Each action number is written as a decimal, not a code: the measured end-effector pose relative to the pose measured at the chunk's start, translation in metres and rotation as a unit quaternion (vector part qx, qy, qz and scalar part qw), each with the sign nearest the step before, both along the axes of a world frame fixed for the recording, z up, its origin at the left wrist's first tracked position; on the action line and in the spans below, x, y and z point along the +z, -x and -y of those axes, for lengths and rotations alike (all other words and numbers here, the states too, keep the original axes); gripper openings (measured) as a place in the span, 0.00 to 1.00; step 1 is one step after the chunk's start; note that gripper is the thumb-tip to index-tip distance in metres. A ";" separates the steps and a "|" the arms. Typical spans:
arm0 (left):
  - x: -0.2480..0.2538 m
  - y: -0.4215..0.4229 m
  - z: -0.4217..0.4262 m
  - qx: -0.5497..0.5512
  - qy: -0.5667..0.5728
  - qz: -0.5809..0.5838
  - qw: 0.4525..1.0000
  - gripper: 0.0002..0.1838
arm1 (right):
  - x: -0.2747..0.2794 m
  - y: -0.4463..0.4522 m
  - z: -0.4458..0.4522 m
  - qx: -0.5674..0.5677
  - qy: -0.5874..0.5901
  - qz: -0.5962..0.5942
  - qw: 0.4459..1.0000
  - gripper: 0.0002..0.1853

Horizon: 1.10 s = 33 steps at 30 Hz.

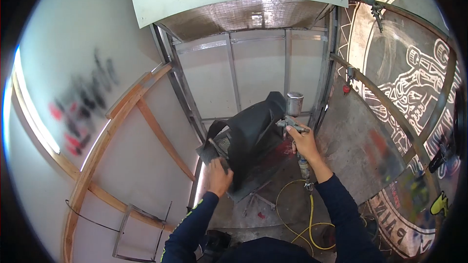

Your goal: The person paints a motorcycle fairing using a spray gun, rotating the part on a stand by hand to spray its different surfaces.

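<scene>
A curved black plastic body panel [248, 134] rests, tilted, on a stand in front of me. With its fingers curled, my left hand [220, 178] grips the panel's lower left edge. My right hand [303, 141] is closed around the handle of a spray gun [285, 123], just right of the panel. On top of the gun sits a metal paint cup [295, 102], upright. The nozzle points left toward the panel, apart from it. I cannot make out whether the trigger is pulled.
A yellow air hose [312, 214] runs from the gun down to the floor in loops. Wooden beams [117, 122] cross the left wall, and a metal frame [141, 234] leans there. Another spray gun [376, 14] hangs at upper right. A painted banner [414, 78] covers the right side.
</scene>
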State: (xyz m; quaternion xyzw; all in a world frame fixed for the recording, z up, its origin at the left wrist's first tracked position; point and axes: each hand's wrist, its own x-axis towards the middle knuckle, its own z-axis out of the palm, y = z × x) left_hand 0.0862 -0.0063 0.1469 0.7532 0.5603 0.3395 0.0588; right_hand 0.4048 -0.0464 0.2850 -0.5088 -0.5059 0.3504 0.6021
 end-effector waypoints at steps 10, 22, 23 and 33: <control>-0.047 -0.048 0.018 -0.200 0.156 -0.053 0.966 0.33 | 0.010 0.028 0.000 0.043 0.021 0.014 0.999 0.25; -0.095 -0.039 0.008 -0.141 0.352 -0.222 0.898 0.54 | 0.025 0.027 0.007 0.050 0.029 0.043 0.997 0.26; -0.098 -0.032 0.006 -0.139 0.355 -0.220 0.898 0.54 | 0.027 0.028 0.007 0.047 0.027 0.045 0.998 0.26; -0.153 0.012 -0.010 -0.093 0.346 -0.191 0.914 0.62 | 0.031 0.046 -0.016 0.055 0.017 0.057 0.997 0.26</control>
